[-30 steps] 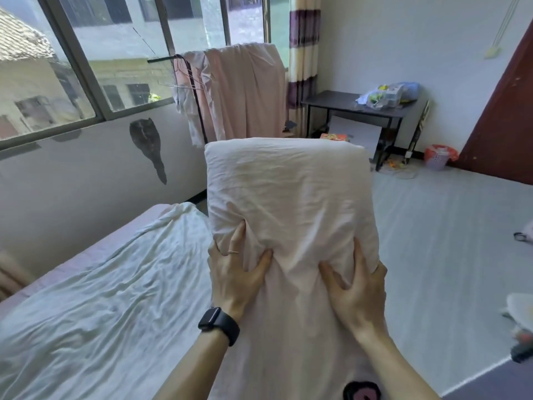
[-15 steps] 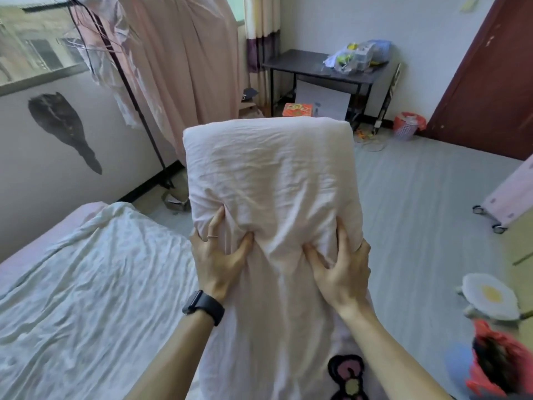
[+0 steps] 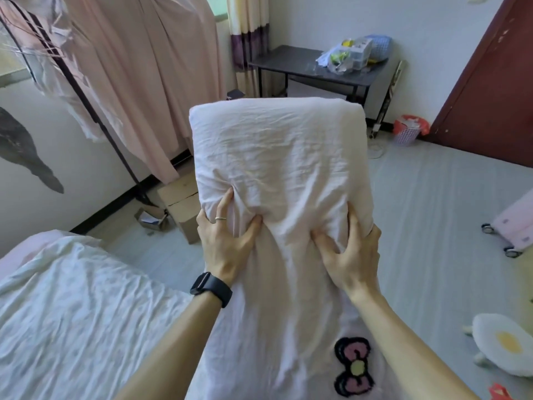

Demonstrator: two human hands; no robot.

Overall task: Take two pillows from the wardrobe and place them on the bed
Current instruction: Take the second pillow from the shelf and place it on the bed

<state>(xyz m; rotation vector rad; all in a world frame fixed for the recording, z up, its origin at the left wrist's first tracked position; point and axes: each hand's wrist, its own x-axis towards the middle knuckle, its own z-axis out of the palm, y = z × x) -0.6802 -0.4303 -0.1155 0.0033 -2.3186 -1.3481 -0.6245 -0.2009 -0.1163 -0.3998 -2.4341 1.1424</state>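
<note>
Both hands, left hand (image 3: 223,243) and right hand (image 3: 350,255), are clenched on the pillow (image 3: 277,168); held only by bunched cover, it could probably slip before the bed (image 3: 72,313) is reached.

Pale pink pillow (image 3: 277,157) (pink-and-black bow patch (image 3: 353,368)), white crinkled bedsheet (image 3: 72,313).

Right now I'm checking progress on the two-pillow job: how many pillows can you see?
1. The pale pink pillow is held upright in front of the person, gripped by the left hand and right hand. None shows on the bed; part of it is out of frame.
</note>
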